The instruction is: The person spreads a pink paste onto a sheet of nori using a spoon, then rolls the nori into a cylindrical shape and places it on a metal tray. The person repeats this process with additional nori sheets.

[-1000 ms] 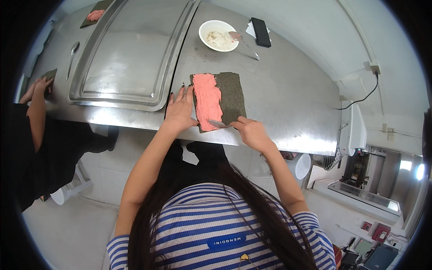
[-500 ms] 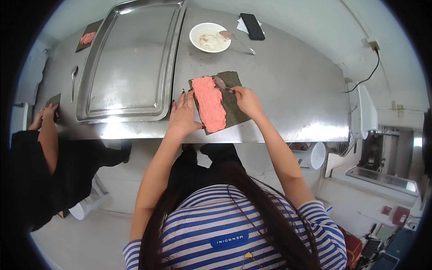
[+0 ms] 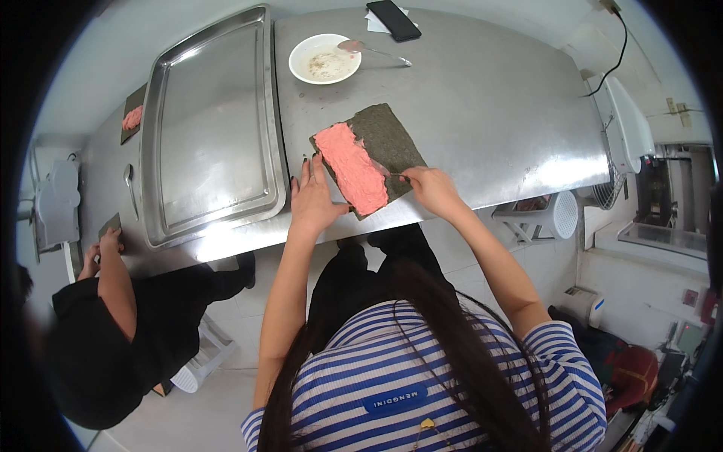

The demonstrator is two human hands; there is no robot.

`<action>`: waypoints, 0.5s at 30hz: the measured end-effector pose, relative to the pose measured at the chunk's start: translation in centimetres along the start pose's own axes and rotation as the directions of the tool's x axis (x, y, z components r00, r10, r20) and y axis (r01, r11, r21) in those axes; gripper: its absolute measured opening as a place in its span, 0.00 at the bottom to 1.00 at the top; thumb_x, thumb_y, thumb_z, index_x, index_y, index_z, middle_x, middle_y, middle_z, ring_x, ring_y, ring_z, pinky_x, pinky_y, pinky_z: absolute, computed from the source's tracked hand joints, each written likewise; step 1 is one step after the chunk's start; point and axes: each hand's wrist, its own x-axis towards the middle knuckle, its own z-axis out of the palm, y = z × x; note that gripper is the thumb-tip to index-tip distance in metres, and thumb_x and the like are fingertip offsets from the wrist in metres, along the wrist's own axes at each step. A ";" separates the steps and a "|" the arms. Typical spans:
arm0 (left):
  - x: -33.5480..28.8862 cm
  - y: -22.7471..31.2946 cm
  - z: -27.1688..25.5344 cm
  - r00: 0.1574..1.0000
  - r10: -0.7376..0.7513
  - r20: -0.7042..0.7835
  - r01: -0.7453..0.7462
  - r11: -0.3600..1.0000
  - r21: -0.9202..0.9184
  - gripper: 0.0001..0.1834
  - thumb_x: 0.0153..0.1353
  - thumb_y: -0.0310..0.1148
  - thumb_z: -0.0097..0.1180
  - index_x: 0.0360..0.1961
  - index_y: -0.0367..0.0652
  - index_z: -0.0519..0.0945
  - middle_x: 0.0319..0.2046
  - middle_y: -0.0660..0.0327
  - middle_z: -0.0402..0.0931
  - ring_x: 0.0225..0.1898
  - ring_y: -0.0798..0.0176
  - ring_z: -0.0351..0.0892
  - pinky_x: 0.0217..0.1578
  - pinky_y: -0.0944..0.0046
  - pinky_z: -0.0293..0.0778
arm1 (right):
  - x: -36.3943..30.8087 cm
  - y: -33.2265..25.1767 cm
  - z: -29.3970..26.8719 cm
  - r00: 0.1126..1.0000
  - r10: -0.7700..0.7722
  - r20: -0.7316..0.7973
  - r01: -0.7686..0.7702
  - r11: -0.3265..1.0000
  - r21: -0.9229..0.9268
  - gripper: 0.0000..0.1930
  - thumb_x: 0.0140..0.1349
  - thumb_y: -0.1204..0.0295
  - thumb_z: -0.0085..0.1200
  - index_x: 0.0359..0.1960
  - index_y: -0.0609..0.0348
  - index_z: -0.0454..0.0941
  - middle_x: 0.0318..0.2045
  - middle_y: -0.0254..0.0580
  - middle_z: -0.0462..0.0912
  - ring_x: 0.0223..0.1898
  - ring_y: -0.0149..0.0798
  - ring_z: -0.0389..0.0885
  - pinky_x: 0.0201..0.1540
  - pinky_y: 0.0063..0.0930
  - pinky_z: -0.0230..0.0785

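Note:
A dark green seaweed sheet point(image 3: 390, 132) lies on the steel table with a thick band of pink paste point(image 3: 350, 169) along its left part. Fingers spread, my left hand point(image 3: 312, 202) rests against the sheet's left edge, thumb at the near corner. My right hand point(image 3: 435, 190) is closed on the handle of a spoon point(image 3: 385, 172). The spoon's head touches the right edge of the paste, low on the band. Bare seaweed shows to the right of the paste.
Beyond the sheet stands a white bowl point(image 3: 324, 78) of cloudy liquid, a second spoon point(image 3: 384, 54) across its rim, near a black phone point(image 3: 394, 20). At left lie a large metal tray point(image 3: 211, 135), another spoon point(image 3: 131, 188) and a paste-topped sheet point(image 3: 134, 105). A co-worker's hands point(image 3: 103, 252) hold a dark sheet.
My right hand has drawn the spoon from the band's far end down toward its near end. My left hand stays at the sheet's edge. The whole view has turned slightly.

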 end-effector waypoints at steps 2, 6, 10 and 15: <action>-0.1 0.0 -0.1 1.000 -0.005 0.001 0.005 1.000 -0.006 0.63 0.34 0.41 0.73 0.68 0.37 0.44 0.65 0.43 0.55 0.69 0.46 0.50 0.65 0.41 0.51 | -1.5 0.2 -0.8 1.000 0.015 0.014 -0.015 1.000 0.014 0.12 0.59 0.74 0.43 0.37 0.55 0.82 0.37 0.43 0.83 0.39 0.51 0.80 0.40 0.44 0.71; 0.0 0.3 -0.2 1.000 -0.015 0.006 0.015 1.000 -0.021 0.63 0.34 0.41 0.73 0.68 0.38 0.44 0.65 0.43 0.55 0.69 0.46 0.50 0.64 0.40 0.51 | -2.3 -0.6 -2.0 0.995 0.047 -0.086 -0.045 0.998 0.035 0.12 0.59 0.74 0.44 0.37 0.55 0.82 0.37 0.42 0.82 0.39 0.51 0.79 0.40 0.44 0.71; -0.1 0.3 -0.3 1.000 -0.019 0.015 0.019 1.000 -0.016 0.63 0.34 0.40 0.73 0.68 0.38 0.44 0.65 0.43 0.55 0.69 0.46 0.50 0.64 0.40 0.51 | -0.6 -1.4 -0.7 0.995 0.042 -0.094 -0.044 0.999 -0.019 0.12 0.59 0.74 0.44 0.38 0.56 0.82 0.37 0.44 0.82 0.39 0.52 0.80 0.40 0.44 0.71; -0.1 0.1 -0.2 1.000 -0.006 0.001 0.006 1.000 -0.011 0.62 0.34 0.40 0.72 0.68 0.38 0.45 0.65 0.44 0.56 0.69 0.46 0.49 0.64 0.40 0.51 | 1.8 -2.5 0.8 0.990 0.067 -0.124 -0.064 0.998 0.023 0.12 0.58 0.74 0.44 0.38 0.57 0.82 0.36 0.50 0.82 0.39 0.54 0.79 0.39 0.46 0.71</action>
